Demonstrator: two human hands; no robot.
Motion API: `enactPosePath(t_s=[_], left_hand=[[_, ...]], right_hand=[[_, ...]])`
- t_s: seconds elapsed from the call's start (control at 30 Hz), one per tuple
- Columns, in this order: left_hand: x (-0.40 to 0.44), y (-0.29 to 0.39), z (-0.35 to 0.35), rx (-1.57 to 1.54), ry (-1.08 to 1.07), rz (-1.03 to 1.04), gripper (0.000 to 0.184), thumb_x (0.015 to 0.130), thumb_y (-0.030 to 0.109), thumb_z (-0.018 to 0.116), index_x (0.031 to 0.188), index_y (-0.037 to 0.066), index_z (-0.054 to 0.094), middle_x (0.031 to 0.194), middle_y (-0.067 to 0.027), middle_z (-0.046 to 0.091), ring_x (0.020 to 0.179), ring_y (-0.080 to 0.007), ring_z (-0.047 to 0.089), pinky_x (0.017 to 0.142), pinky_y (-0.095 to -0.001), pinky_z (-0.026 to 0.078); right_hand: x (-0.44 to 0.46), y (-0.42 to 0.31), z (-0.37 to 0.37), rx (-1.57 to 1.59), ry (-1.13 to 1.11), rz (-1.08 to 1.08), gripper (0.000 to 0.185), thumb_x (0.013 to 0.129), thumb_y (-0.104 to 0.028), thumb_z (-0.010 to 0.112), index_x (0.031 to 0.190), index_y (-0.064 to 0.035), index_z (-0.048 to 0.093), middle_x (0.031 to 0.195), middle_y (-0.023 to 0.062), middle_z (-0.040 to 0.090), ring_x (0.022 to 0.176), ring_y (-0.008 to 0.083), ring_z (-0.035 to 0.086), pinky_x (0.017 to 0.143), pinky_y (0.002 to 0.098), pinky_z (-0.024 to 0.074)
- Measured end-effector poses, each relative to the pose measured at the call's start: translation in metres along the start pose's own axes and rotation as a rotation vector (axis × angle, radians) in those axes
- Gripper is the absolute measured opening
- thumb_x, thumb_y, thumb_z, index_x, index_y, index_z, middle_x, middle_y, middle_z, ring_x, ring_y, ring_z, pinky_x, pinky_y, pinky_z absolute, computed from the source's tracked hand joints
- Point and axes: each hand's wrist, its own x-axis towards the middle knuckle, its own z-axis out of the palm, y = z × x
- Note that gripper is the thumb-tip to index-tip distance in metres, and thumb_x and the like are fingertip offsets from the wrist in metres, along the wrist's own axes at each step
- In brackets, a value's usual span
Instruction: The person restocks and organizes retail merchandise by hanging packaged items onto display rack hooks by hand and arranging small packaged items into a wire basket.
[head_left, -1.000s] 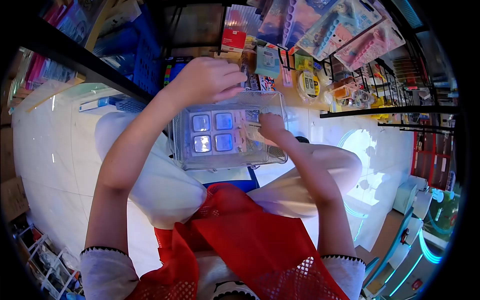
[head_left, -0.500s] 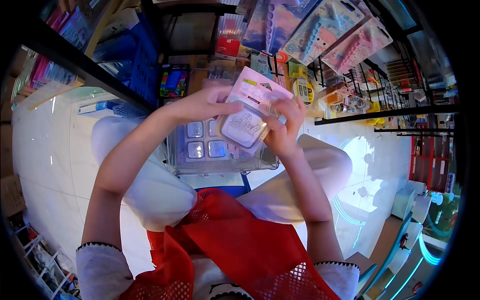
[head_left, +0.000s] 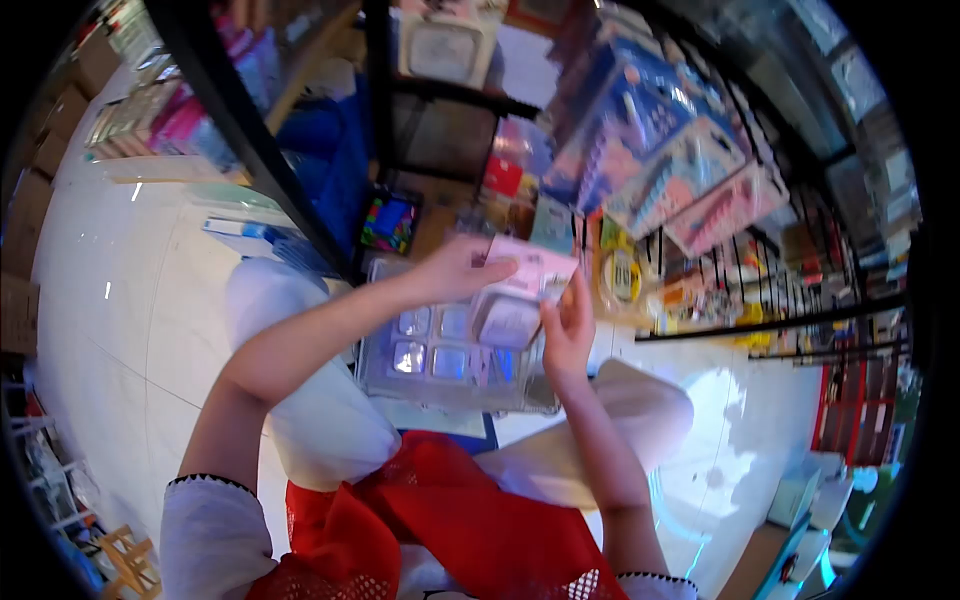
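Observation:
A pink carded blister pack point(head_left: 508, 318) with a clear rounded-square bubble is held up between my two hands; its contents are blurred. My left hand point(head_left: 452, 272) grips the card's upper left side, thumb across the front. At the card's right edge, my right hand point(head_left: 570, 335) closes on it with the thumb in front. Just below the pack is a wire basket point(head_left: 375, 385) between my knees. In it lie several similar packs point(head_left: 428, 340) with clear square bubbles, partly covered by my left forearm and the held pack.
Ahead on the right, several carded packages point(head_left: 660, 185) hang from black rack hooks. A black shelf post point(head_left: 255, 130) slants across the left, beside a blue plastic basket point(head_left: 320, 150). A small colourful box point(head_left: 390, 220) sits on the shelf. Pale tiles point(head_left: 130, 300) cover the floor.
The view has tilted up, so hands and basket appear lower. The pack has tipped back and stands straighter. My right hand's fingers have moved from the card's top corner down its right edge.

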Motion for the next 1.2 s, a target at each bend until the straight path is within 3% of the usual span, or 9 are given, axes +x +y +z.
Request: enactPosePath(t_s=[0.03,0.13,0.23,0.27,0.37,0.53,0.7,0.93,1.2], left_hand=[[0.003,0.001,-0.009,0.021,-0.002,-0.025,0.021,0.086,0.018,0.057,0.088,-0.002,0.062,0.070,0.0014,0.058,0.066,-0.0027,0.048,0.058,-0.0207,0.040],[0.001,0.024,-0.022,0.097,0.236,0.130,0.022,0.086,0.019,0.057,0.081,-0.002,0.061,0.069,0.0006,0.057,0.064,-0.0029,0.046,0.056,-0.0205,0.038],[0.005,0.056,-0.044,0.114,0.438,0.374,0.022,0.085,0.020,0.059,0.079,-0.001,0.062,0.068,0.0001,0.057,0.062,-0.0036,0.046,0.054,-0.0201,0.038],[0.009,0.069,-0.053,0.025,0.493,0.386,0.021,0.085,0.020,0.059,0.078,0.000,0.062,0.069,0.0007,0.058,0.062,-0.0031,0.046,0.054,-0.0195,0.038],[0.011,0.113,-0.082,-0.129,0.604,0.353,0.019,0.085,0.019,0.060,0.078,0.001,0.062,0.071,0.0025,0.058,0.064,-0.0019,0.048,0.055,-0.0183,0.038],[0.022,0.126,-0.105,-0.400,0.628,0.393,0.023,0.087,0.014,0.055,0.105,0.000,0.058,0.094,-0.0048,0.062,0.081,-0.0066,0.057,0.071,-0.0196,0.044],[0.035,0.116,-0.115,-0.367,0.636,0.439,0.022,0.087,0.013,0.055,0.103,-0.002,0.058,0.091,-0.0032,0.062,0.080,-0.0056,0.055,0.070,-0.0193,0.043],[0.084,0.092,-0.133,-0.190,0.778,0.509,0.021,0.087,0.014,0.056,0.098,-0.003,0.060,0.084,-0.0036,0.063,0.075,-0.0054,0.056,0.066,-0.0199,0.044],[0.100,0.081,-0.142,0.175,1.051,0.590,0.024,0.078,0.019,0.065,0.092,-0.001,0.061,0.074,-0.0086,0.062,0.065,-0.0134,0.059,0.062,-0.0245,0.046]], right_hand=[[0.001,-0.001,0.004,-0.131,-0.047,-0.132,0.061,0.085,0.004,0.046,0.138,-0.0003,0.016,0.126,0.0146,0.043,0.103,0.0174,0.052,0.084,0.0254,0.0428],[0.005,-0.014,0.023,-0.248,-0.042,-0.132,0.064,0.083,-0.001,0.052,0.138,0.0012,0.019,0.122,0.0192,0.043,0.099,0.0222,0.052,0.083,0.0303,0.0422],[0.038,-0.046,0.052,-0.678,-0.092,-0.571,0.069,0.079,-0.004,0.058,0.137,0.0018,0.021,0.119,0.0242,0.041,0.101,0.0329,0.047,0.088,0.0366,0.0381],[0.044,-0.073,0.075,-0.575,-0.121,-0.521,0.076,0.074,-0.008,0.063,0.136,0.0018,0.021,0.118,0.0267,0.039,0.105,0.0405,0.041,0.092,0.0405,0.0340],[0.076,-0.095,0.113,-0.672,-0.050,-0.678,0.079,0.073,-0.007,0.063,0.138,-0.0002,0.018,0.114,0.0197,0.039,0.106,0.0310,0.041,0.092,0.0357,0.0336],[0.116,-0.111,0.143,-0.548,-0.031,-0.685,0.081,0.074,-0.011,0.065,0.138,0.0013,0.017,0.118,0.0255,0.035,0.107,0.0381,0.040,0.093,0.0390,0.0332],[0.136,-0.098,0.143,-0.577,-0.052,-0.647,0.078,0.076,-0.011,0.063,0.138,0.0002,0.017,0.115,0.0253,0.038,0.105,0.0391,0.042,0.091,0.0391,0.0348],[0.176,-0.086,0.141,-0.832,0.005,-0.576,0.081,0.080,-0.016,0.061,0.142,-0.0140,0.010,0.104,0.0243,0.042,0.085,0.0416,0.052,0.071,0.0412,0.0454],[0.204,-0.069,0.144,-0.929,0.081,-0.647,0.080,0.082,-0.026,0.059,0.141,-0.0148,0.006,0.088,0.0208,0.050,0.067,0.0369,0.056,0.056,0.0426,0.0473]])
